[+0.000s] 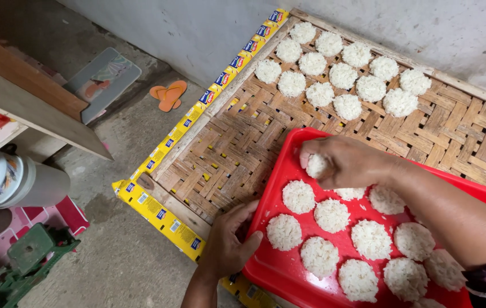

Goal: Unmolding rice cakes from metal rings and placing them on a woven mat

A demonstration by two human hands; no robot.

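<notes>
Head view, room: bare concrete floor (111,256) and pale plastered wall (197,28); orange sandals (168,94) near the wall, wooden shelf edge (31,97) at left.
Head view, surface: large woven bamboo mat (243,148) in a wooden frame, edged with yellow printed strip (163,219), laid flat over the floor.
Head view, already laid out: fourteen or so white rice cakes (334,74) in neat rows at the far corner of the mat, close together, none stacked.
Head view, left to do: most of the mat bare between those rows and the tray; judged barely a third filled.
Head view, container: red plastic tray (288,268) resting on the near edge of the mat, tilted slightly toward the camera.
Head view, contents: about a dozen flat round rice cakes on the tray (371,238), side by side in a single layer, some touching.
Head view, right hand (348,162): fingers curled, pinching one rice cake (316,165) just above the tray's upper left part.
Head view, left hand (228,242): thumb over the tray's near left rim, fingers beneath, gripping and steadying it.
Head view, other things: white lidded jar (9,182) and green metal object (31,254) at lower left, well apart from the mat.
</notes>
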